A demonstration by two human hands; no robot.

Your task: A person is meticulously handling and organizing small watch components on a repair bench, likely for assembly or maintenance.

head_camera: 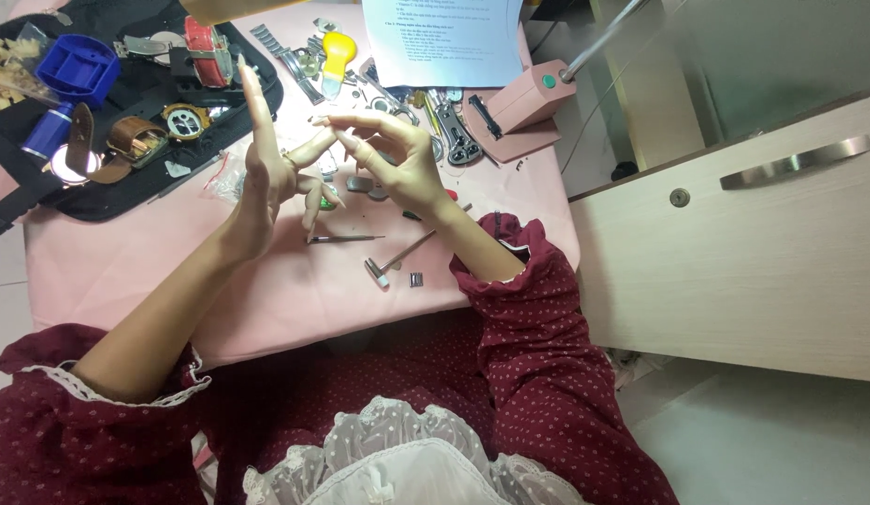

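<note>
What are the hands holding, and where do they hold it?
It cannot be told: left hand and right hand meet fingertip to fingertip above the table, and anything pinched there is too small to see.

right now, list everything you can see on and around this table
table: one, pink, centre
black mat: one, upper left
blue holder: one, on the mat
brown strap: one, on the mat
yellow-handled tool: one, top centre
paper sheet: one, white, top
pink lamp base: one, upper right of table
small hammer: one, metal, near the front edge
drawer unit: one, pale wood, right
left hand: raised, fingers spread
right hand: fingertips meeting the left hand's
</note>
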